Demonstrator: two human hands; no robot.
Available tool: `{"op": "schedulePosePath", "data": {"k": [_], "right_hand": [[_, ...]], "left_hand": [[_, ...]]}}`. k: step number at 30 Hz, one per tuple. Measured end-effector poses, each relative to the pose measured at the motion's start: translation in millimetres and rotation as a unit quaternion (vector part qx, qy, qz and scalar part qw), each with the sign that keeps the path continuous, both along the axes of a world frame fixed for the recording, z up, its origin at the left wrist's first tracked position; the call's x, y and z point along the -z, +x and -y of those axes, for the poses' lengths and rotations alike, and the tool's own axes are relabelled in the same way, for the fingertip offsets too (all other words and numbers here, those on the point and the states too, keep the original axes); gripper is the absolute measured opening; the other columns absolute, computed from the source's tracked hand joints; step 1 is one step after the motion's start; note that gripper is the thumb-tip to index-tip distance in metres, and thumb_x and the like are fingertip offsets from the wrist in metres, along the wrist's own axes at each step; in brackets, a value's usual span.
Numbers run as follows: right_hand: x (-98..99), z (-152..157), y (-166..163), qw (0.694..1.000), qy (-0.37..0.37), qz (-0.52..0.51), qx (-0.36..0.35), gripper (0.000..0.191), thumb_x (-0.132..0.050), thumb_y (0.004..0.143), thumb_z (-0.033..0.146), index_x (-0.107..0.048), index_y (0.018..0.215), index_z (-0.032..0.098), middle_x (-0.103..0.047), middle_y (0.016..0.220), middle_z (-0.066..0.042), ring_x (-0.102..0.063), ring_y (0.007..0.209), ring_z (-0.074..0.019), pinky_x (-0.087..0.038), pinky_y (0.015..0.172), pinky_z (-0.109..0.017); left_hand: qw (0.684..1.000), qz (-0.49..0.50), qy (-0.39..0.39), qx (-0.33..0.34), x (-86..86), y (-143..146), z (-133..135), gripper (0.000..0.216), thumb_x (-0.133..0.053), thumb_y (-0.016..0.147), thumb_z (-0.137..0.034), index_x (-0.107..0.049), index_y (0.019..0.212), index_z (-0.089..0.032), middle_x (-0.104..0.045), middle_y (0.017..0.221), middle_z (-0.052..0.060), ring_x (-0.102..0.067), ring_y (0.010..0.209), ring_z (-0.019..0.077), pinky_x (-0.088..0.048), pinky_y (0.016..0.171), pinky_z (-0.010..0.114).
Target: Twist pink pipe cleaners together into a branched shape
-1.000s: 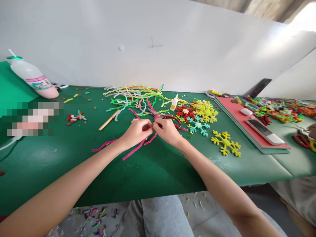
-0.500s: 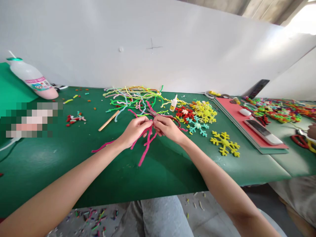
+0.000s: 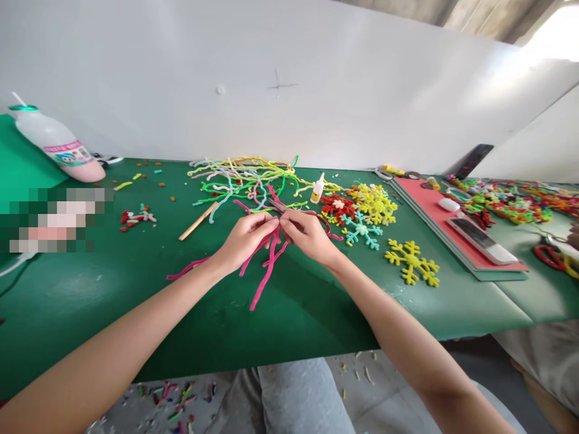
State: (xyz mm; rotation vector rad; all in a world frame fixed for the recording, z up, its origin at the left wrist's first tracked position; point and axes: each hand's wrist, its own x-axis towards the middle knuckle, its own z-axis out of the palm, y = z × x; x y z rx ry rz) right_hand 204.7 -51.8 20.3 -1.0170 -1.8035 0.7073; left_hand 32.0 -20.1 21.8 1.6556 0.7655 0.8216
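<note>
Pink pipe cleaners [image 3: 263, 283] hang from between my two hands over the green table. My left hand [image 3: 250, 236] pinches them near their upper part, fingers closed. Right beside it, my right hand [image 3: 308, 234] is also closed on the pink pipe cleaners, its thumb close to the left thumb. The exact spot where they are gripped is hidden by the fingers. Scissors [image 3: 277, 201] lie just behind my hands, partly covered by the right one. Another pink pipe cleaner [image 3: 187, 269] lies left of my left forearm.
Behind my hands lies a pile of coloured pipe cleaners [image 3: 244, 175], with a wooden stick [image 3: 198, 221] beside it. A glue bottle [image 3: 317, 189] and pipe-cleaner snowflakes [image 3: 412, 263] are to the right, then a red folder [image 3: 434, 211] bearing a phone [image 3: 482, 241]. A drink bottle [image 3: 58, 144] stands far left.
Both hands stay in nearly the same place, still pinching. The hanging end of the pink pipe cleaner has swung slightly down and to the left.
</note>
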Motion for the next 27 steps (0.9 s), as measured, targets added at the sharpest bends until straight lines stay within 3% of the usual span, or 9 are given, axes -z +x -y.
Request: {"op": "schedulePosePath", "data": {"k": [6,15,18,21,24,27], "right_hand": [[2.6,-2.4,2.7,0.99,-0.116,-0.076,-0.041,0.031,-0.04,0.096,0.033,-0.043,0.068,0.02,-0.048,0.062,0.002,-0.045,0.055,-0.0115,-0.037,0.059,-0.025],[1.0,-1.2,1.9,1.0,-0.009,-0.006,0.009,0.028,-0.045,0.095,0.033,-0.049,0.07,0.019,-0.048,0.064,0.001,-0.043,0.061,-0.0123,-0.035,0.062,-0.025],[1.8,-0.7,0.9,0.997,-0.071,-0.028,-0.005,0.033,-0.039,0.097,0.038,-0.05,0.072,0.019,-0.051,0.061,0.001,-0.045,0.056,-0.0114,-0.037,0.059,-0.025],[2.5,-0.1,-1.1,0.989,-0.134,-0.032,-0.043,0.034,-0.045,0.095,0.042,-0.051,0.07,0.019,-0.053,0.059,0.002,-0.047,0.051,-0.0103,-0.037,0.054,-0.024],[1.5,-0.1,-2.6,0.982,-0.162,-0.067,-0.077,0.028,-0.052,0.091,0.037,-0.052,0.07,0.018,-0.054,0.057,0.003,-0.048,0.049,-0.0096,-0.038,0.051,-0.023],[0.4,-1.6,-1.1,0.963,-0.196,-0.144,-0.117,0.025,-0.049,0.091,0.029,-0.05,0.069,0.018,-0.054,0.055,0.003,-0.05,0.048,-0.01,-0.039,0.052,-0.023]], "left_hand": [[1.0,-0.01,0.022,0.004,-3.4,0.1,0.1,0.027,-0.06,0.086,-0.04,-0.057,0.072,-0.017,-0.051,0.067,-0.001,-0.047,0.062,0.0127,-0.036,0.059,0.027],[1.0,0.002,-0.001,0.0,-2.8,1.0,-1.7,0.025,-0.061,0.084,-0.036,-0.055,0.069,-0.017,-0.048,0.065,-0.002,-0.044,0.061,0.0118,-0.033,0.057,0.027],[0.998,0.029,0.006,-0.056,-0.9,1.8,-1.9,0.025,-0.062,0.084,-0.035,-0.053,0.069,-0.018,-0.048,0.064,-0.003,-0.045,0.061,0.0113,-0.034,0.058,0.026],[0.993,0.05,0.016,-0.106,-0.2,2.7,-2.0,0.024,-0.065,0.082,-0.035,-0.053,0.069,-0.018,-0.047,0.065,-0.004,-0.043,0.06,0.01,-0.033,0.056,0.025],[0.993,0.056,0.005,-0.105,-0.9,3.5,-2.1,0.024,-0.066,0.08,-0.035,-0.055,0.069,-0.018,-0.049,0.066,-0.003,-0.044,0.061,0.0097,-0.036,0.057,0.024],[0.993,0.089,-0.044,-0.069,-1.1,3.9,-3.3,0.021,-0.068,0.08,-0.038,-0.064,0.079,-0.018,-0.06,0.079,0.0,-0.055,0.075,0.0138,-0.044,0.067,0.025]]}}
